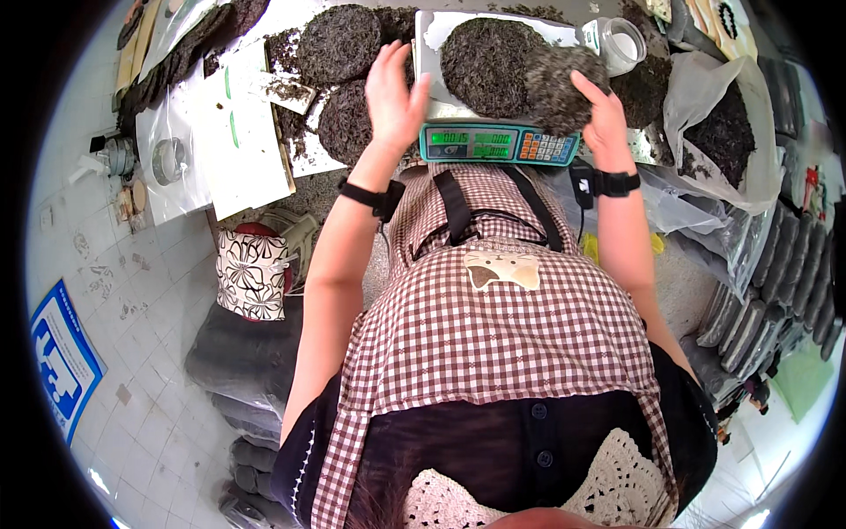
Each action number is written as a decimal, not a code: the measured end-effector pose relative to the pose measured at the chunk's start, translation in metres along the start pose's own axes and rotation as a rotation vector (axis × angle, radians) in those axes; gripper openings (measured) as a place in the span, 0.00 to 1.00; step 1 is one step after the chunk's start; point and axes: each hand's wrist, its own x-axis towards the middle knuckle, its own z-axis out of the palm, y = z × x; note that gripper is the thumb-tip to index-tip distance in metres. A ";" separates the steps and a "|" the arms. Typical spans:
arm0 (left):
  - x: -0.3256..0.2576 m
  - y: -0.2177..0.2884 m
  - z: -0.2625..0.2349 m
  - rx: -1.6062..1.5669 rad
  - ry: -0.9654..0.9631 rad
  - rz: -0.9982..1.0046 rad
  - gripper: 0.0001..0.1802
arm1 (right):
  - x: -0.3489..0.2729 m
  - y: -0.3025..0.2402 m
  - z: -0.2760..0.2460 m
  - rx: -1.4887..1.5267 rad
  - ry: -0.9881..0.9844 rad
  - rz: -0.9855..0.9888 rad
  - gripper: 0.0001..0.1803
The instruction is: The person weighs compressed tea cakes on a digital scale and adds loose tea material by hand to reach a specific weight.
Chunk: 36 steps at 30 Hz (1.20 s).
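- Head view: a dark shaggy disc [557,95], motion-blurred, is pinched at its right edge by the right hand [604,119], thumb uppermost, other fingers hidden; held over the scale [498,144].
- Flat disc [486,69]: laid on the scale, between both hands.
- Left hand [395,99]: spread, placed beside the scale's left edge.
- Clear jar [622,48]: set beyond the right hand.

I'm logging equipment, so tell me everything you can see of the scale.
The scale stands just beyond the checked apron. It has a pale, flat top and a teal-edged front panel with lit green displays and small keys. A dark, rough disc lies on top; the right hand holds a second disc over its right side, partly hiding it.
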 end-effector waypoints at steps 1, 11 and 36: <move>0.006 0.006 0.009 0.020 -0.012 0.059 0.34 | 0.010 0.009 0.001 -0.058 0.003 -0.020 0.26; -0.003 0.007 0.048 0.163 -0.326 0.011 0.44 | 0.068 0.037 0.041 -0.223 -0.011 0.081 0.23; 0.063 0.042 0.052 -0.564 0.013 -0.252 0.20 | 0.051 -0.001 0.062 -0.794 -0.107 -0.476 0.19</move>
